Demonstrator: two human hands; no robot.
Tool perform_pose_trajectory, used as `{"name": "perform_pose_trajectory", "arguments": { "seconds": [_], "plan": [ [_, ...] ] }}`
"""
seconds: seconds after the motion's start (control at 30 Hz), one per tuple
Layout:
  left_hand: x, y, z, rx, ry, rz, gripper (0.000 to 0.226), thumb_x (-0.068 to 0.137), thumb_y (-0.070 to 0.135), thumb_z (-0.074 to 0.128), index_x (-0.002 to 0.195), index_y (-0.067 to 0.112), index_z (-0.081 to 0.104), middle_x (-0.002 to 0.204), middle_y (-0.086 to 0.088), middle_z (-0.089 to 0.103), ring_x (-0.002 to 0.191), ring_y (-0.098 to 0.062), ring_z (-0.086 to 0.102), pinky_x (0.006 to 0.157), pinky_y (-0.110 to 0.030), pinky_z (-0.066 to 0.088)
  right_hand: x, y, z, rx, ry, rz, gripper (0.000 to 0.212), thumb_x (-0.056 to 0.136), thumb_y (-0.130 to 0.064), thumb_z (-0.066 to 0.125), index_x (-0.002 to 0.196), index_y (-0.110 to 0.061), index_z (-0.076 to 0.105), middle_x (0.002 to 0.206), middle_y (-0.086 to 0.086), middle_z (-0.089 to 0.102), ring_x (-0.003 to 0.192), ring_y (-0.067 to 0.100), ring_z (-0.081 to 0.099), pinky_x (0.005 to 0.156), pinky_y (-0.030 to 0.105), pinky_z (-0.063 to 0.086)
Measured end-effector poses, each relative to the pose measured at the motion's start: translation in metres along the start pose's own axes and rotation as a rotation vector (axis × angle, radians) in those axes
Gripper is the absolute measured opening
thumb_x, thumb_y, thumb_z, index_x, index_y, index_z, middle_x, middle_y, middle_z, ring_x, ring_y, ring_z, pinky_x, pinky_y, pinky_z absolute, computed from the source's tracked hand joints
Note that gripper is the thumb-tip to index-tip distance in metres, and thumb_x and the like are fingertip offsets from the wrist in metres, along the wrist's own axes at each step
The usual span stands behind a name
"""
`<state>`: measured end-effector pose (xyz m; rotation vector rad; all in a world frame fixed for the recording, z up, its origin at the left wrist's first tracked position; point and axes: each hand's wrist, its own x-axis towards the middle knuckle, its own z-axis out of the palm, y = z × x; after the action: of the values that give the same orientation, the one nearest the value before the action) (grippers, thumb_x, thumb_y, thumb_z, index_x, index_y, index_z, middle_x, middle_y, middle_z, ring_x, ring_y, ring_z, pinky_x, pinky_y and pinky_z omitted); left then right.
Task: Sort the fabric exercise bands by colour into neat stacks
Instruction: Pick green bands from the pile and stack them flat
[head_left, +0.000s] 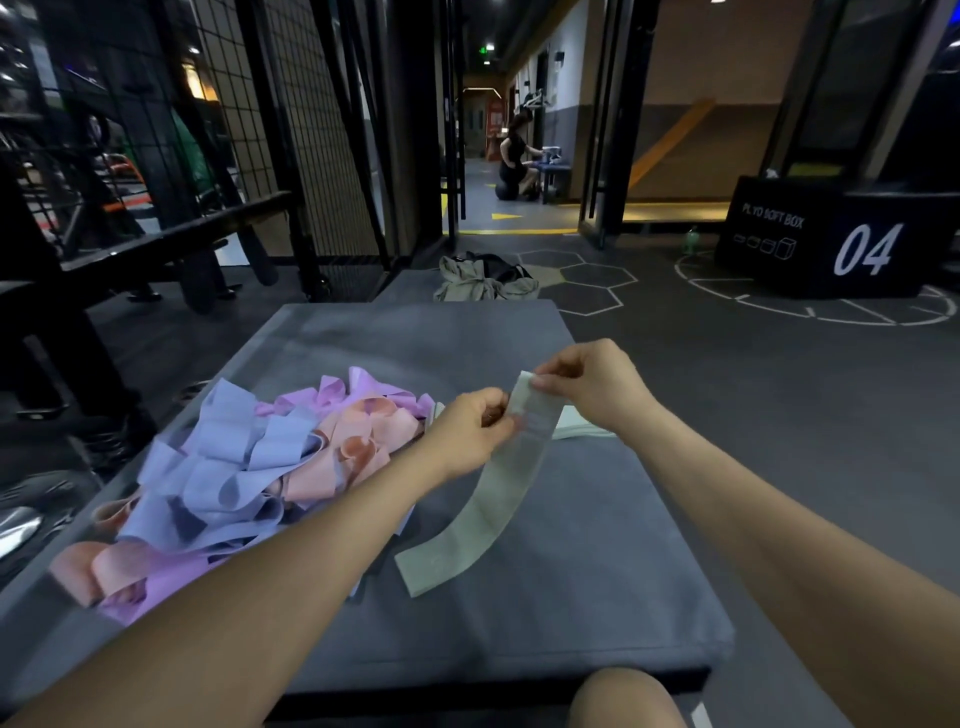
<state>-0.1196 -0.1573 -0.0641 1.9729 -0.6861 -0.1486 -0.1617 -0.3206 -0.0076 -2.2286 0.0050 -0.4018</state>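
A pale green fabric band (493, 499) hangs over the grey padded box (571, 597). Its lower end lies on the box top. My right hand (587, 384) pinches the band's top end. My left hand (472, 431) pinches its edge a little lower. Behind my right hand, flat on the box, lies a small stack of pale green bands (576, 423). At the left of the box sits a tangled heap of bands: blue (234, 467), peach (358, 447) and lilac (363, 389) ones mixed together.
A black plyo soft box marked 04 (831, 239) stands on the floor at the right. A bundle of clothing (483, 280) lies just beyond the padded box. A black bench and wire fence (208, 156) are at the left. A person sits far down the corridor (514, 156).
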Motion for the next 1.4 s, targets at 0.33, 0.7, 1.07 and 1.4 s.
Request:
{"name": "perform_pose_trajectory", "arguments": {
  "seconds": [0.33,0.7,1.07,1.4],
  "plan": [
    [-0.019,-0.04,-0.021,0.392,-0.331,-0.278,0.044,0.083,0.026,0.068,0.057,0.02,0.033,0.059,0.006,0.028,0.058,-0.012,0.026,0.055,-0.027,0.021,0.007,0.076,-0.038,0.21,0.367,0.317,0.005,0.079,-0.015,0.073,0.077,-0.014,0.069,0.065,0.0,0.059,0.06,0.009,0.048,0.062,0.027,0.041],
    [0.014,-0.065,-0.058,-0.051,0.072,-0.517,0.024,0.094,0.009,0.052,0.071,0.011,0.047,0.062,-0.004,0.041,0.047,-0.009,0.043,0.048,-0.019,0.04,0.022,0.141,-0.028,0.232,0.447,0.54,0.011,0.08,-0.018,0.071,0.087,-0.009,0.072,0.065,0.005,0.058,0.049,0.013,0.043,0.043,0.02,0.039],
    [0.104,-0.112,-0.057,0.085,0.457,-0.515,0.022,0.079,0.018,0.074,0.066,0.017,0.056,0.079,-0.014,0.064,0.069,-0.024,0.055,0.078,-0.034,0.048,0.088,0.172,-0.006,-0.001,0.396,0.482,0.013,0.084,-0.017,0.065,0.092,-0.009,0.071,0.085,0.01,0.065,0.078,0.021,0.057,0.069,0.028,0.041],
    [0.121,-0.135,-0.042,0.372,0.377,-0.558,0.012,0.078,0.026,0.072,0.082,0.019,0.064,0.107,-0.003,0.069,0.103,-0.023,0.061,0.081,-0.024,0.039,0.109,0.2,0.019,-0.201,0.311,0.488,0.014,0.087,-0.023,0.062,0.087,-0.011,0.07,0.094,0.015,0.068,0.089,0.035,0.061,0.072,0.032,0.044]
  ]
}}
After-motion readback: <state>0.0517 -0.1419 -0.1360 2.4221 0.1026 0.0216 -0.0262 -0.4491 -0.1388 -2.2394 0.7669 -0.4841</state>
